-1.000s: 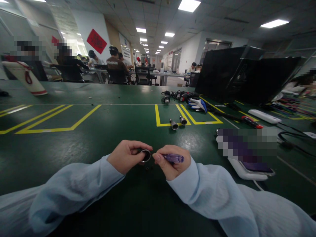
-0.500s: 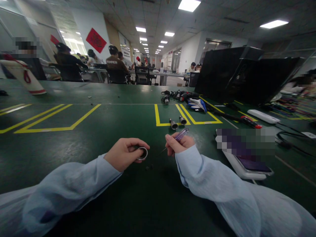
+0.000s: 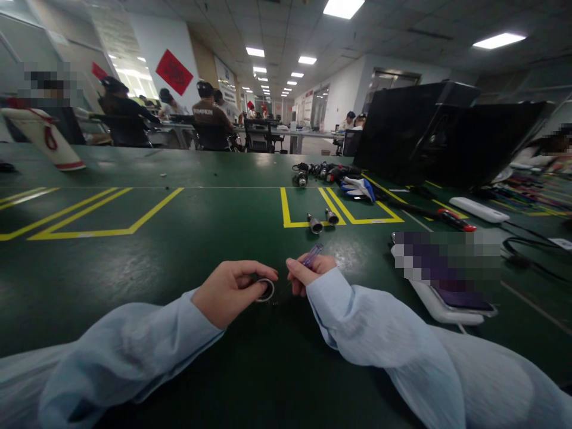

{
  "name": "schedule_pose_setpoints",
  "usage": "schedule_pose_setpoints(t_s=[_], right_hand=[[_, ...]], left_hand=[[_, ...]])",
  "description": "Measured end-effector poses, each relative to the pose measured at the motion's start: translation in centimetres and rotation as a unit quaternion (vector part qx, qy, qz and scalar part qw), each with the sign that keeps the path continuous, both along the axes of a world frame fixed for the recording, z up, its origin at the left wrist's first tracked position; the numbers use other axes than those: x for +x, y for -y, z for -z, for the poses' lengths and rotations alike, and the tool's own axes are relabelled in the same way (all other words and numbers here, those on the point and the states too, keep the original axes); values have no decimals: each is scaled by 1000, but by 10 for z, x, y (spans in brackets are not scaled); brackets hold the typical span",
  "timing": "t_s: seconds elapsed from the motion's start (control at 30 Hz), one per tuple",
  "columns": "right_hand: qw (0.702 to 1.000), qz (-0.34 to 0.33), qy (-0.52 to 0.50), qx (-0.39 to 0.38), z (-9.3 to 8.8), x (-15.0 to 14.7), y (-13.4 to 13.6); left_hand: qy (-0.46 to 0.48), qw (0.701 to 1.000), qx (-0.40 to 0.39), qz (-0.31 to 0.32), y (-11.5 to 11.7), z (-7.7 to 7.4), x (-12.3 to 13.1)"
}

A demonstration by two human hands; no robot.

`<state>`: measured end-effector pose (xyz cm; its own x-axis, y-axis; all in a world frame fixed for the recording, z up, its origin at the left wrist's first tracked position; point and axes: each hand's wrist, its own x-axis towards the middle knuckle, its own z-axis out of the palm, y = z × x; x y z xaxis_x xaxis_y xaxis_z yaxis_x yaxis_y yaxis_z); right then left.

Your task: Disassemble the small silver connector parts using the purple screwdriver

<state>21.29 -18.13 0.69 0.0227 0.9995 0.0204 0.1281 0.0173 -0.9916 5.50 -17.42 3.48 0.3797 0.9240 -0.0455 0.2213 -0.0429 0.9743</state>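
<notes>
In the head view, a green table (image 3: 214, 208) fills the lower half of the scene. Its surface is smooth and slightly shiny, and strips of yellow tape (image 3: 286, 208) mark angular outlines on it. The left hand (image 3: 223, 295) grips a round metal part (image 3: 272, 291) between thumb and fingers, with its open ring end turned toward the right hand (image 3: 308, 275). The fingers of this right hand are closed around the purple handle (image 3: 313, 255) of a thin tool; where its tip ends, I cannot tell. Both things are held near each other, above the near part of the table. Some very small pieces (image 3: 274, 304) show just below the ring.

Farther on the table, two metal fittings (image 3: 316, 226) lie beside the yellow tape, and behind them is a blue and white glove (image 3: 357, 189). On the right, a phone (image 3: 467, 298) rests on a white object (image 3: 429, 304), and large black objects (image 3: 397, 131) stand behind. At the far left is a pale cup (image 3: 56, 146) with a red band.

The room is long, with lit ceiling panels (image 3: 343, 8), a red poster (image 3: 174, 72) on a pillar, and several people (image 3: 208, 116) seated at desks.
</notes>
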Motion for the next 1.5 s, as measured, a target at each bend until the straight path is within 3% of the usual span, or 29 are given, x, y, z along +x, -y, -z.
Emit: schedule_pose_setpoints(t_s=[0.43, 0.53, 0.63, 0.73, 0.83, 0.97, 1.13, 1.23, 1.5], right_hand=[[995, -16, 90, 33, -2, -4, 8], [999, -34, -14, -16, 2, -1, 2], [979, -69, -178, -68, 0, 5, -5], [965, -66, -255, -7, -7, 8, -3], [972, -21, -198, 121, -12, 5, 6], [972, -12, -49, 228, -10, 0, 16], [926, -58, 108, 356, -12, 2, 21], [906, -80, 140, 392, -14, 3, 23], [892, -89, 158, 414, -15, 3, 23]], left_hand=[[-12, 1000, -23, 5, -2, 0, -1], [-16, 998, -51, -16, -2, -7, 0], [-10, 997, -61, -41, -3, -12, -1], [3, 996, -63, -61, -6, -12, -2], [11, 996, -68, -58, -7, -8, -3], [11, 998, -48, -46, -6, -5, -3], [14, 998, -31, -53, -4, -10, -1], [2, 997, -27, -67, -2, -13, 1], [-1, 997, -21, -79, -4, -12, 4]])
